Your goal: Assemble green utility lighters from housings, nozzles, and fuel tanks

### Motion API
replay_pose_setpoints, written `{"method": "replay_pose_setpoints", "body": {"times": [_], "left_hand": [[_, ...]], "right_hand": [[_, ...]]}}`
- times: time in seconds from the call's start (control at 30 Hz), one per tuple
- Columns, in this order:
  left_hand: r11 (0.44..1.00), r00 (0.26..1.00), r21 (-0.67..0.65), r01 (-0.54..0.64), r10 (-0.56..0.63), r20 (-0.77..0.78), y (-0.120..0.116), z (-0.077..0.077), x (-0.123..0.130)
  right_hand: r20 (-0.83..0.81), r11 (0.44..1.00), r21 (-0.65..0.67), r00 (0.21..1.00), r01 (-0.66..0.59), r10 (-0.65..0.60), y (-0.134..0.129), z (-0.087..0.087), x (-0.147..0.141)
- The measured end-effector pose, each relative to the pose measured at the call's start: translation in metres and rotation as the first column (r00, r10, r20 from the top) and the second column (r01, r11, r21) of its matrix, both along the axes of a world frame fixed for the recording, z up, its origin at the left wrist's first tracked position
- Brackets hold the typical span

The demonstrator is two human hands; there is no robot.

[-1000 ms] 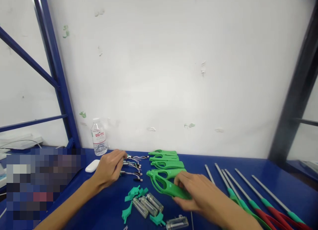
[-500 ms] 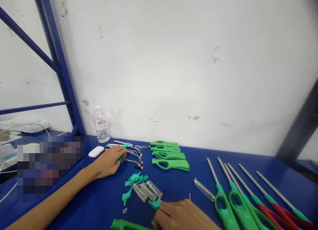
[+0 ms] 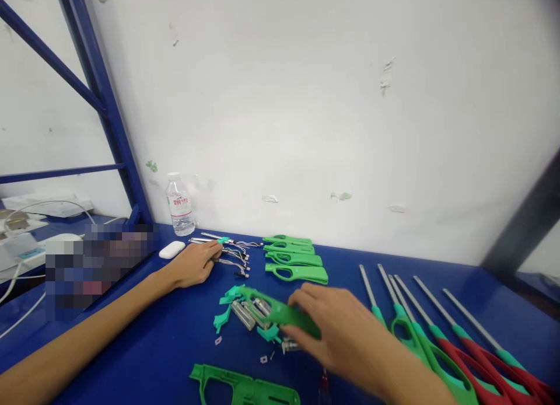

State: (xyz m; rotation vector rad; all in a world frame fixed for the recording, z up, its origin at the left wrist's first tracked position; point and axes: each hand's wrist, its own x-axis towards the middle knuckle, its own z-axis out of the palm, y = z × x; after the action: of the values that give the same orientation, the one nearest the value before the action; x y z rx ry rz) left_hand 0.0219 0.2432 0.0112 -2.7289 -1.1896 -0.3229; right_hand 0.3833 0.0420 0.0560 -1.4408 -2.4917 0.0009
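Observation:
My right hand grips a green lighter handle shell, slightly blurred, above transparent fuel tanks and teal trigger pieces. Below it, another green handle shell lies with its ribbed inside up, partly cut off by the frame edge. My left hand is at the back left, fingers curled over one of several metal lighter nozzles with wires; the fingers hide most of that nozzle. Several green handle shells lie in a column right of the wires.
Assembled lighters with green or red handles lie at the right, metal tubes pointing away. A water bottle and a white case stand near the left post. Small parts and a red-handled tool lie in front.
My right hand has risen from the front of the table and now carries a green handle shell over the tanks. The left hand stays at the nozzles. The view has tilted slightly down.

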Motion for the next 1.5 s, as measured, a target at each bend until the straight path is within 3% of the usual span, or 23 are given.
{"method": "replay_pose_setpoints", "body": {"times": [0.17,0.33,0.63,0.87,1.0,1.13,1.33,1.5], "left_hand": [[1.0,1.0,0.011,0.015,-0.015,0.026,-0.004,0.006,0.005],[0.999,0.997,0.043,0.018,-0.021,0.073,-0.014,0.013,0.009],[0.995,0.982,0.091,0.051,-0.066,0.176,-0.024,0.01,0.016],[0.994,0.949,0.07,0.085,-0.102,0.297,-0.045,0.021,0.026],[0.995,0.927,0.043,0.095,-0.104,0.359,-0.06,0.028,0.033],[0.995,0.902,0.024,0.097,-0.098,0.42,-0.069,0.03,0.038],[0.992,0.872,0.026,0.123,-0.12,0.474,-0.079,0.027,0.042],[0.982,0.859,0.021,0.19,-0.177,0.48,-0.089,0.029,0.045]], "right_hand": [[0.085,0.991,0.056,0.988,0.121,-0.126,0.017,0.002,0.03],[0.127,0.983,0.087,0.977,0.16,-0.17,0.022,-0.002,0.042],[0.21,0.988,0.022,0.965,0.153,-0.155,0.023,-0.006,0.03],[0.237,0.99,0.018,0.961,0.141,-0.142,0.023,-0.009,0.022],[0.24,0.995,0.049,0.966,0.087,-0.096,0.019,-0.003,0.018],[0.239,0.996,0.082,0.971,-0.047,0.027,0.005,0.001,-0.008],[0.31,0.949,0.024,0.904,-0.316,0.293,-0.01,-0.03,-0.054],[0.294,0.942,0.036,0.905,-0.332,0.308,-0.009,-0.036,-0.053]]}}
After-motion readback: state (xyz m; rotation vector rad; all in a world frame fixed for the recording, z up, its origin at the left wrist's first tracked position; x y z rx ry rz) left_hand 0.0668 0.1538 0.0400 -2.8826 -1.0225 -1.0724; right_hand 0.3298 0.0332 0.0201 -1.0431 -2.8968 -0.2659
